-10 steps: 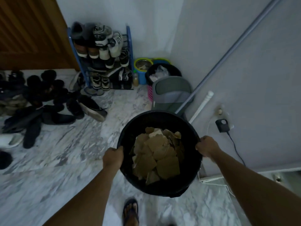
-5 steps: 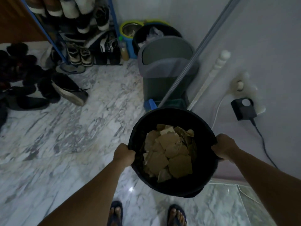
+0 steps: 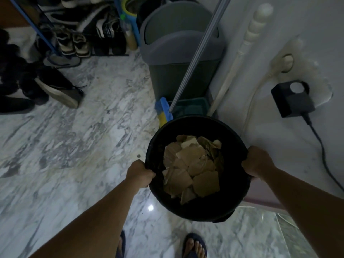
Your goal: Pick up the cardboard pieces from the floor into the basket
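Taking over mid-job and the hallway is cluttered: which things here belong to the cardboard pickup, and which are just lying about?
Part of the job:
- black basket, gripped at its rim by the left hand and right hand
- cardboard pieces, piled inside it

Just lying about:
- grey bin
- broom
- shoe rack
- loose shoes
- black adapter with its cable

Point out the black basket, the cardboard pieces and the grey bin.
black basket [image 3: 235, 192]: head view, on its inner right wall.
cardboard pieces [image 3: 191, 168]: head view, on the middle of the pile inside the basket.
grey bin [image 3: 173, 75]: head view, on its front wall below the lid.
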`<state>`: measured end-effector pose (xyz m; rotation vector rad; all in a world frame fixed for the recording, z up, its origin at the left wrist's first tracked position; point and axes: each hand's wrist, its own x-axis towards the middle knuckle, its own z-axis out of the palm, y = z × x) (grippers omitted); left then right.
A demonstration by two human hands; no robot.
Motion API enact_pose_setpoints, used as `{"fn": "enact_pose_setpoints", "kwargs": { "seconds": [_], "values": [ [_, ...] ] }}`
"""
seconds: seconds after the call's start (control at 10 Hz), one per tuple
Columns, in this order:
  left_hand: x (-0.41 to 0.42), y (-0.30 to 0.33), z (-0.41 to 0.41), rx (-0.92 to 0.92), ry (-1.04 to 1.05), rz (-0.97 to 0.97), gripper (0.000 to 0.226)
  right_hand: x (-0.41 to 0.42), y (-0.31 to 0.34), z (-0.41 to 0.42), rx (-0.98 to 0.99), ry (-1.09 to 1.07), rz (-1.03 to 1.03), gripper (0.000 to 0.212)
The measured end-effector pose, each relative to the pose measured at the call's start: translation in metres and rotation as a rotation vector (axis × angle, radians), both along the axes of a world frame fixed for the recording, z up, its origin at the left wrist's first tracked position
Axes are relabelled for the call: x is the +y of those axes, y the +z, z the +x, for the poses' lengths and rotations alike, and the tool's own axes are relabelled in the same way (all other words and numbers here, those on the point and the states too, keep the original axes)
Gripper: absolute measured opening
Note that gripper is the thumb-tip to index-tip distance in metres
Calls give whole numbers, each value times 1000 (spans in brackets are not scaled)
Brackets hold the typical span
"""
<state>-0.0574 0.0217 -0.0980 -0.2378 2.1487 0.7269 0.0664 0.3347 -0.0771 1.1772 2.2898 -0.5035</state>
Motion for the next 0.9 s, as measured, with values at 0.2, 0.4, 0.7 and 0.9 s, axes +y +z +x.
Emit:
{"fn": "enact_pose_setpoints", "kwargs": {
  "seconds": [0.2, 0.4, 0.7, 0.9],
  "values": [
    [1, -3, 7, 65, 81, 25, 11, -2, -5, 5, 76, -6, 49, 22],
    [-4, -10, 25, 54, 199, 45, 17, -4, -12, 8, 129, -1, 92, 25],
    [-5, 3, 33, -31, 272, 98, 54, 0, -11, 16, 73, 226, 180, 25],
    [-13, 53, 35, 19, 141, 88, 88, -17, 41, 24, 150, 96, 43, 22]
  ]
}}
